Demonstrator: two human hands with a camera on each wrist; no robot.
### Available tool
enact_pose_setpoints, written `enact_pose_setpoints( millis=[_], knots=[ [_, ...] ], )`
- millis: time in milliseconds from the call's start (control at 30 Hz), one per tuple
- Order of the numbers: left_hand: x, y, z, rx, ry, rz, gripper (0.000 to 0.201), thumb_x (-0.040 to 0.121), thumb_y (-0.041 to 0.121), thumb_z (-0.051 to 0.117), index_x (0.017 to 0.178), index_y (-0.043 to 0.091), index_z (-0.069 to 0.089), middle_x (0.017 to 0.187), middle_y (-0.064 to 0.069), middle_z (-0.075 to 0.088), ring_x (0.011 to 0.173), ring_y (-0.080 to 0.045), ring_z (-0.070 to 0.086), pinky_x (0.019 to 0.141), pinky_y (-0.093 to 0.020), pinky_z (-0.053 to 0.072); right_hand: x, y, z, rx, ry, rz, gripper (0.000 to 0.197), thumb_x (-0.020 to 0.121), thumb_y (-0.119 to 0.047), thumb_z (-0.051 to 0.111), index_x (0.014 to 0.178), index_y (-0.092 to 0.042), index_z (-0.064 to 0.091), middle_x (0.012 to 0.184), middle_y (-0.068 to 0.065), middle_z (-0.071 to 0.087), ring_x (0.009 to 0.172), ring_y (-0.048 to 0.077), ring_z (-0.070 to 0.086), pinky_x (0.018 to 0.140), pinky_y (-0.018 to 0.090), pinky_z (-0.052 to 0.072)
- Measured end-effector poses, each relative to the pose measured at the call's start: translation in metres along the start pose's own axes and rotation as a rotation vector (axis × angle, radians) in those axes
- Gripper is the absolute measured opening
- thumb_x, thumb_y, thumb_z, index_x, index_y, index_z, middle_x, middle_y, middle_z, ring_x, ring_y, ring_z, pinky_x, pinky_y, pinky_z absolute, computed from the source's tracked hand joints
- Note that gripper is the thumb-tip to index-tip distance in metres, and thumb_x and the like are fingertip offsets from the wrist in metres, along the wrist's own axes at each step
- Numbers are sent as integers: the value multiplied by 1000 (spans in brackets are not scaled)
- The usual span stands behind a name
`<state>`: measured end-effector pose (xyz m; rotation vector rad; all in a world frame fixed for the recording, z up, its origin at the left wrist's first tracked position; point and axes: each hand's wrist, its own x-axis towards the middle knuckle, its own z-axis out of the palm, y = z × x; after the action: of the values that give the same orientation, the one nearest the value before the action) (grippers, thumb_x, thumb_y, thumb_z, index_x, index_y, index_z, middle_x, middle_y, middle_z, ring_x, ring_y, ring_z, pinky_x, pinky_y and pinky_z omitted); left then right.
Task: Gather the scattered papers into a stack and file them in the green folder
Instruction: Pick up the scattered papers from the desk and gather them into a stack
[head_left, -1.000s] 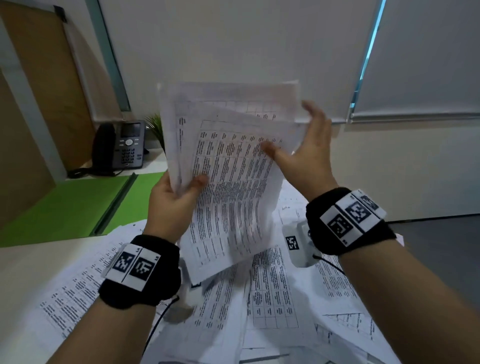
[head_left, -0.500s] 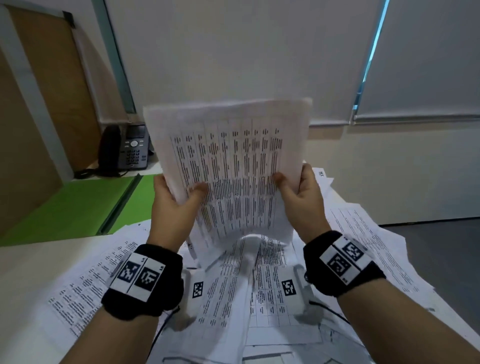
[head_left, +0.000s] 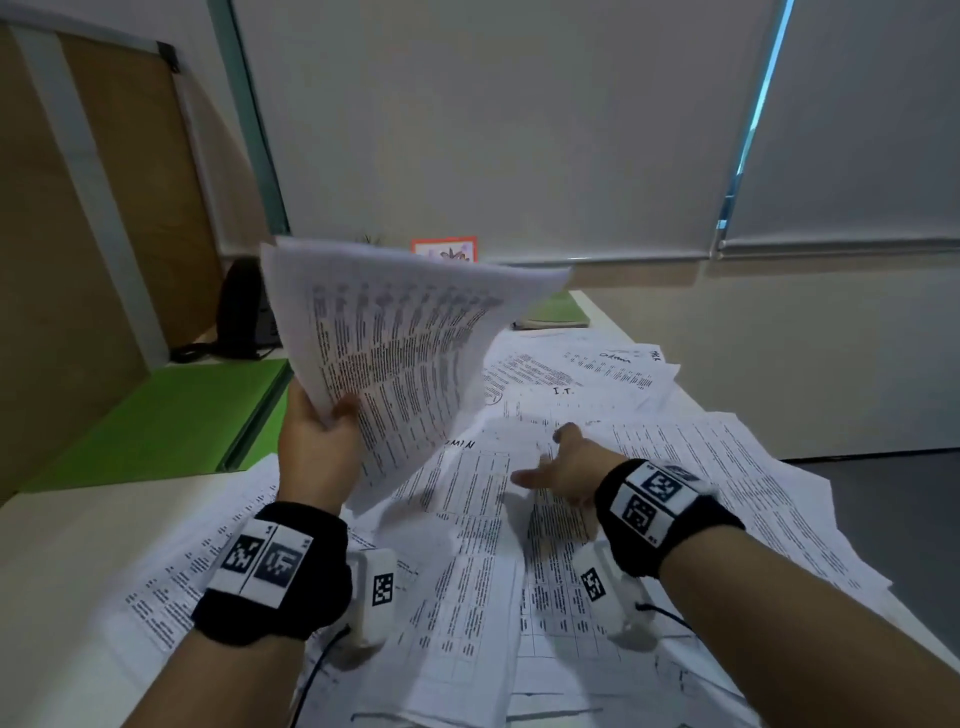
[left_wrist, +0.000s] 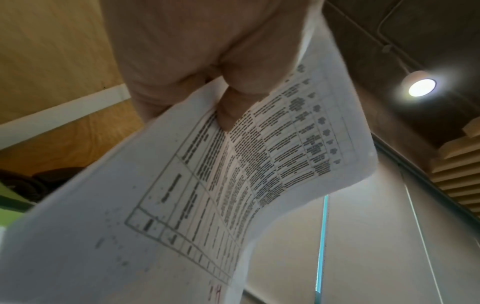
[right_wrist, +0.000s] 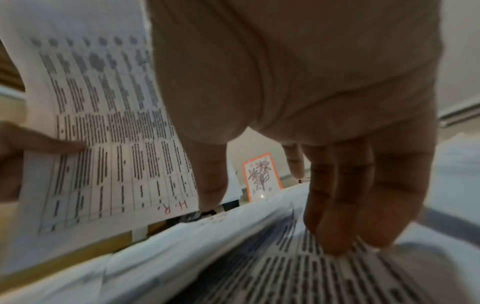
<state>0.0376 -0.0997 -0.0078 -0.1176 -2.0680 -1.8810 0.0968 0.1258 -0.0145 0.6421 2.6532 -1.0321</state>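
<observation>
My left hand (head_left: 322, 441) grips a stack of printed papers (head_left: 395, 343) by its lower left edge and holds it tilted above the table; in the left wrist view the thumb pinches the stack of papers (left_wrist: 233, 185). My right hand (head_left: 561, 462) reaches down over the scattered papers (head_left: 701, 467) with fingers extended, the fingertips (right_wrist: 335, 244) touching a sheet on the table. The open green folder (head_left: 171, 415) lies flat at the left of the table, partly behind the held stack.
A black desk phone (head_left: 244, 317) stands behind the folder by a wooden wall panel. A small orange-framed flower card (head_left: 447, 249) leans against the far wall. A green notebook (head_left: 558, 312) lies at the table's far end. The table's right edge (head_left: 904, 639) drops to a grey floor.
My right hand let go of the held stack and dropped to the scattered papers on the table. The left hand alone now holds the stack, tilted to the right.
</observation>
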Motion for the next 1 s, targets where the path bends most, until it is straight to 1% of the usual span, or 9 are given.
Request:
enact_pose_setpoints(
  millis=[200, 300, 400, 467, 533, 567, 667, 767, 1000],
  knots=[
    [6, -21, -8, 58, 30, -12, 39, 93, 9, 51, 132, 15, 45, 109, -6, 58, 99, -22, 54, 86, -32, 40, 19, -24, 30, -274, 27, 31, 113, 73, -53, 73, 148, -10, 0, 128, 12, 56, 111, 27, 58, 87, 32, 50],
    [9, -23, -11, 73, -2, -8, 35, 90, 15, 51, 124, 9, 51, 111, -6, 59, 107, -23, 54, 90, -30, 39, 20, -26, 38, -333, -44, -142, 70, 82, -39, 70, 136, -10, 36, 126, 10, 55, 116, 21, 53, 89, 26, 41],
    [7, -17, -12, 170, -112, -127, 41, 93, 14, 49, 130, -1, 48, 133, -18, 49, 124, -26, 44, 99, -27, 26, 16, -22, 34, -179, -80, -327, 45, 93, -14, 56, 137, -12, 43, 145, 2, 39, 120, 8, 31, 105, 17, 21],
    [8, -15, -14, 236, -137, -131, 39, 95, 7, 48, 134, -1, 43, 145, -22, 39, 135, -31, 35, 108, -31, 19, 18, -20, 27, 23, -49, -307, 26, 94, -19, 56, 118, -27, 49, 119, -18, 44, 105, 8, 37, 101, 14, 29],
    [11, -15, -13, 303, -140, 3, 36, 92, 8, 54, 127, -2, 51, 135, -25, 49, 126, -36, 45, 102, -37, 31, 22, -18, 18, 148, 70, -242, 11, 96, -18, 50, 106, -13, 47, 92, -6, 47, 78, 12, 55, 67, 26, 53],
    [15, -14, -13, 263, -52, 19, 35, 90, 10, 54, 123, -1, 53, 128, -24, 54, 121, -37, 49, 96, -37, 36, 22, -16, 16, 189, 109, -184, 16, 94, -14, 52, 107, -6, 45, 89, 2, 49, 72, 18, 56, 54, 26, 49],
    [19, -13, -15, 161, 53, -115, 31, 89, 7, 51, 119, 10, 54, 116, -15, 61, 111, -33, 56, 92, -36, 42, 17, -16, 8, 215, 231, -200, 22, 83, -7, 64, 105, -4, 63, 91, 8, 61, 83, 23, 58, 65, 27, 47],
    [18, -7, -18, 32, 76, -154, 37, 89, 3, 48, 122, 19, 50, 115, -2, 59, 107, -24, 54, 100, -39, 41, 14, -7, -5, 364, 410, -225, 11, 85, -7, 60, 94, -6, 66, 86, 9, 63, 73, 24, 57, 58, 27, 46],
    [18, -9, -22, 112, 97, -147, 14, 95, 11, 47, 108, 14, 43, 110, -8, 52, 100, -27, 51, 96, -42, 42, -2, 2, -53, 586, 841, -303, 31, 96, -14, 48, 125, -3, 53, 118, 11, 60, 108, 26, 56, 78, 21, 38]
  ],
)
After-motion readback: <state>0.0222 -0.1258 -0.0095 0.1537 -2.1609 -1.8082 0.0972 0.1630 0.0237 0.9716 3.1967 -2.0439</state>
